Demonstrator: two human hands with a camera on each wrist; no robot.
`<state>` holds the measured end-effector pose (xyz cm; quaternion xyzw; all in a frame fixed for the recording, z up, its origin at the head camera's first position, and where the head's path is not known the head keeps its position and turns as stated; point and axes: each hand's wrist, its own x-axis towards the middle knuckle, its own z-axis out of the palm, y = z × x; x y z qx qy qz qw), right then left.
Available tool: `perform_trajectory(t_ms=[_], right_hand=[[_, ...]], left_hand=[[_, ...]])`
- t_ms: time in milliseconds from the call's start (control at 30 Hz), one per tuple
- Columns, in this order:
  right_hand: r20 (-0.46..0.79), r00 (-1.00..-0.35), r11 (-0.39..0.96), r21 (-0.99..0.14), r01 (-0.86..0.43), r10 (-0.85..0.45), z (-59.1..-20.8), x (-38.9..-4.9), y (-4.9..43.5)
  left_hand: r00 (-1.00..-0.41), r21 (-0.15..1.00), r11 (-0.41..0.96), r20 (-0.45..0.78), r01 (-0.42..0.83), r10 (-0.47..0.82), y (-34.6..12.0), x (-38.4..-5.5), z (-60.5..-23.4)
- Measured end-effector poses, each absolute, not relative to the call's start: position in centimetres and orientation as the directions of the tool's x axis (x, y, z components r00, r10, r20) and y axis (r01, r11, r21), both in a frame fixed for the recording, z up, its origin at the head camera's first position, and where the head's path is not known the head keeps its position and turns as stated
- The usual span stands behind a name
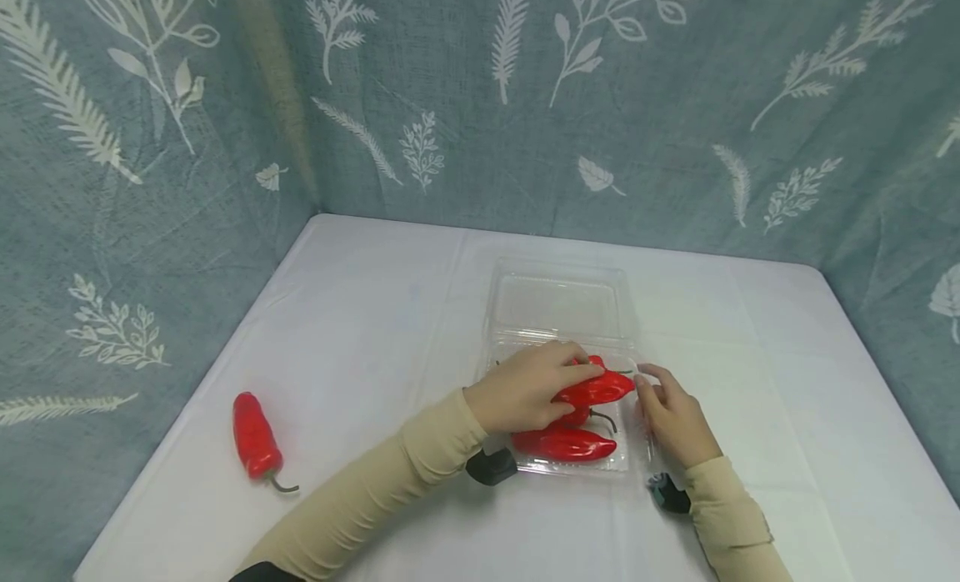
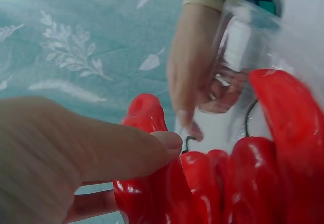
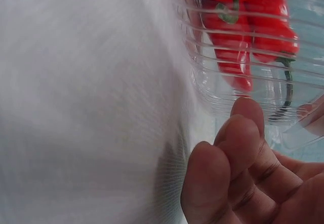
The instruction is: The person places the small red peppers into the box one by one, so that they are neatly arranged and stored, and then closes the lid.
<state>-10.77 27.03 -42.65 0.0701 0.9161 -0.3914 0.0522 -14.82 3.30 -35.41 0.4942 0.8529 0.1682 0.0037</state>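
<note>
Held pepper [image 1: 597, 388] partly behind left grip [image 1: 525, 388], right sleeve [image 1: 735, 515] cropped below, tablecloth [image 3: 91, 92] blurred from right wrist

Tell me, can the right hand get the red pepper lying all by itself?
Probably not: the lone red pepper is far across the table from the right hand, with the left arm in between.
</note>
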Motion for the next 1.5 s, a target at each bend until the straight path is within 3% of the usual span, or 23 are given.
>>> perform_trajectory(t_ms=[200,867,1500], right_hand=[[-0.165,-0.982,0.689,-0.702,0.181,0.091,-42.4,-10.7,26.9],[-0.15,-0.984,0.69,-0.703,0.174,0.096,-42.7,-10.8,26.8],[-0.176,-0.98,0.689,-0.699,0.19,0.091,-42.5,-10.7,26.9]], left_hand=[[-0.491,0.223,0.456,0.134,0.861,0.861,3.8,-14.5,-36.1],[-0.575,0.263,0.541,0.071,0.799,0.815,3.5,-14.6,-37.7],[-0.58,0.177,0.56,0.082,0.809,0.811,3.4,-14.4,-37.8]])
